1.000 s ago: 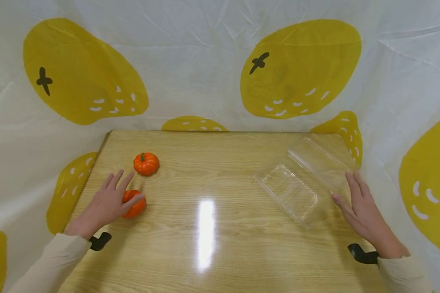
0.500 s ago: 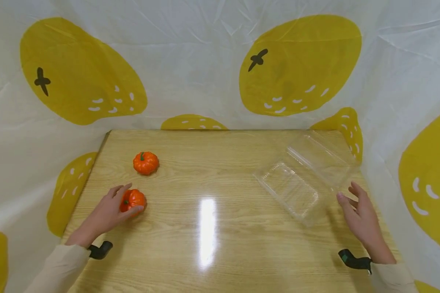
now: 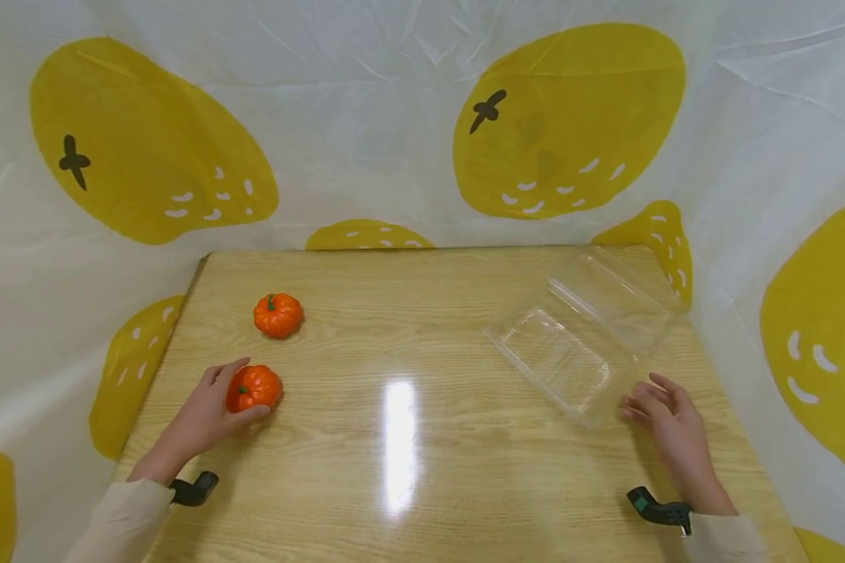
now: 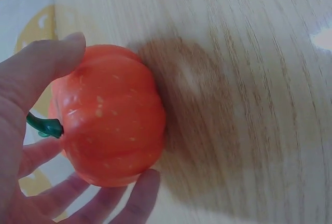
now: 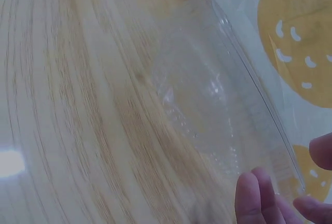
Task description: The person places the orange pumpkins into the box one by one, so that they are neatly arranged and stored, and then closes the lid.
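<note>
An orange toy pumpkin (image 3: 258, 388) with a green stem lies at the left of the wooden table. My left hand (image 3: 207, 407) holds it from the left, thumb on one side and fingers curled round the other, as the left wrist view of the pumpkin (image 4: 114, 117) also shows. A second toy pumpkin (image 3: 278, 316) sits behind it. On the right lies a clear plastic clamshell container (image 3: 556, 356), its lid folded back. My right hand (image 3: 676, 434) is beside its near right corner, fingers loosely bent and holding nothing; whether they touch the rim is unclear.
The wooden table (image 3: 422, 328) carries a bright light reflection at its middle. A white cloth (image 3: 366, 141) printed with yellow fruit hangs behind and on both sides of the table. Black wrist mounts (image 3: 195, 489) sit on both wrists.
My left hand has lowered and its fingers have closed in round the near pumpkin. The right hand has drawn back from the container's lid toward its near corner, fingers bending.
</note>
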`<action>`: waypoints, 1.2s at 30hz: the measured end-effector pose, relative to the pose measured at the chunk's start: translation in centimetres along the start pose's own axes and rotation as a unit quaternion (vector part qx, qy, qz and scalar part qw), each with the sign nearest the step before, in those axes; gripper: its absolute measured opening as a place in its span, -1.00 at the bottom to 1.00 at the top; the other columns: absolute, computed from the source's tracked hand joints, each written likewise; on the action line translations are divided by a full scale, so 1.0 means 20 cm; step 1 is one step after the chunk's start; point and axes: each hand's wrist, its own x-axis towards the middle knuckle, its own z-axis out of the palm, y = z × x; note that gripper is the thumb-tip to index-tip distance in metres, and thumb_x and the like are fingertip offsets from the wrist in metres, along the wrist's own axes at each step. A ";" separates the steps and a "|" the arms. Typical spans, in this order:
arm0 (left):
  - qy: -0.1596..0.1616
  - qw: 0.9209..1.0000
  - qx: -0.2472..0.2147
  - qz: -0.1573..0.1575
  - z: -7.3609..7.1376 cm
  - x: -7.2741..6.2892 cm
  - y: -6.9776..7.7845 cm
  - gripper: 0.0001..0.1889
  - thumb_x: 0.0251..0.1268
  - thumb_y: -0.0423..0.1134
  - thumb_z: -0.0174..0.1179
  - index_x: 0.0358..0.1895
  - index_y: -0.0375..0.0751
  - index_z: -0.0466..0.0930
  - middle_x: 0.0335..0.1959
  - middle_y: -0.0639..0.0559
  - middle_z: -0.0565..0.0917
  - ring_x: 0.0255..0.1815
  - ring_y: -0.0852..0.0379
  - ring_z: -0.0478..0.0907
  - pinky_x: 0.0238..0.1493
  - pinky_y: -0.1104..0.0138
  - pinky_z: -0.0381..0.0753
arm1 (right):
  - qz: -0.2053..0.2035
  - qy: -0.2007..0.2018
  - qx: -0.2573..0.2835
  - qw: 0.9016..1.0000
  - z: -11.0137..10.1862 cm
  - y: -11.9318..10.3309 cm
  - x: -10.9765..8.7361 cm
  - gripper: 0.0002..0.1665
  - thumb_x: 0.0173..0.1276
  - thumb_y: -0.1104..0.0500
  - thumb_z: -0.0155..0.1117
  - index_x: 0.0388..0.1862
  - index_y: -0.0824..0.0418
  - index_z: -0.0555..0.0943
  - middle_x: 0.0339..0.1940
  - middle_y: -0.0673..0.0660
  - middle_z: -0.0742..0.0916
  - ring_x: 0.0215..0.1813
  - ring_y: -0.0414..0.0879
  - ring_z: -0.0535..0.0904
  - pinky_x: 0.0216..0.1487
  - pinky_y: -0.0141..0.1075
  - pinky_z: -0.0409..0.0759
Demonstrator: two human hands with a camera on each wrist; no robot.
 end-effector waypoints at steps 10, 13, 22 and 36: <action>0.042 0.999 -0.022 -0.002 0.04 0.01 -0.02 -0.10 0.18 0.00 0.53 0.46 -0.37 0.29 0.28 -0.50 0.38 0.23 -0.45 0.46 0.21 -0.36 0.52 | 0.004 -0.028 0.153 0.988 0.07 0.02 -0.01 -0.68 0.55 0.37 0.16 0.10 -0.01 0.57 -0.19 -0.07 0.79 -0.20 -0.22 0.80 -0.11 -0.41 0.80; 0.061 0.998 -0.031 0.002 0.05 0.01 -0.03 -0.11 0.16 -0.04 0.55 0.45 -0.38 0.31 0.25 -0.49 0.41 0.21 -0.44 0.47 0.18 -0.32 0.54 | 0.013 -0.020 0.156 0.987 0.07 0.02 -0.01 -0.68 0.54 0.38 0.18 0.09 -0.01 0.60 -0.22 -0.06 0.80 -0.21 -0.21 0.80 -0.11 -0.40 0.80; 0.080 0.994 -0.072 -0.007 0.10 0.02 -0.06 -0.14 0.21 -0.01 0.52 0.45 -0.36 0.33 0.21 -0.43 0.45 0.12 -0.36 0.59 0.08 -0.05 0.71 | 0.002 -0.037 0.205 0.978 0.08 0.03 -0.02 -0.63 0.54 0.44 0.12 0.15 0.07 0.57 -0.23 0.01 0.82 -0.20 -0.15 0.82 -0.09 -0.38 0.81; 0.067 0.992 -0.105 -0.034 0.12 0.02 -0.05 -0.13 0.24 0.04 0.48 0.49 -0.31 0.29 0.26 -0.43 0.39 0.23 -0.45 0.54 0.21 -0.23 0.65 | -0.020 -0.049 0.228 0.972 0.08 0.04 -0.02 -0.62 0.56 0.45 0.06 0.21 0.13 0.55 -0.24 0.04 0.83 -0.22 -0.13 0.80 -0.13 -0.35 0.82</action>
